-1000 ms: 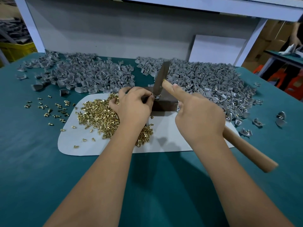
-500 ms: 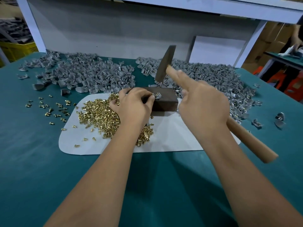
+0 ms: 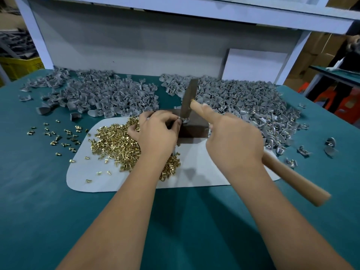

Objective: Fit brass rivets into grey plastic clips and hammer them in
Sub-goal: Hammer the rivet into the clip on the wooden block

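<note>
My left hand [image 3: 155, 131] pinches a grey clip with a brass rivet [image 3: 184, 120] on top of a dark metal block [image 3: 192, 126]. My right hand [image 3: 233, 141] grips the wooden handle of a hammer [image 3: 292, 178], index finger stretched along it. The hammer's steel head [image 3: 188, 100] is down on the clip. A heap of brass rivets [image 3: 116, 143] lies on a white mat [image 3: 194, 172] under my left wrist. Grey clips [image 3: 101, 94] are piled at the back left, and a second pile of clips [image 3: 243, 106] lies at the back right.
Loose rivets [image 3: 58, 137] are scattered on the teal table [image 3: 39, 201] to the left. A few single clips [image 3: 329, 145] lie at the right edge. A white shelf frame [image 3: 214, 8] and grey back panel close off the far side.
The hammer rose off the block half a second ago and has come back down onto the clip. My left hand has stayed on the block.
</note>
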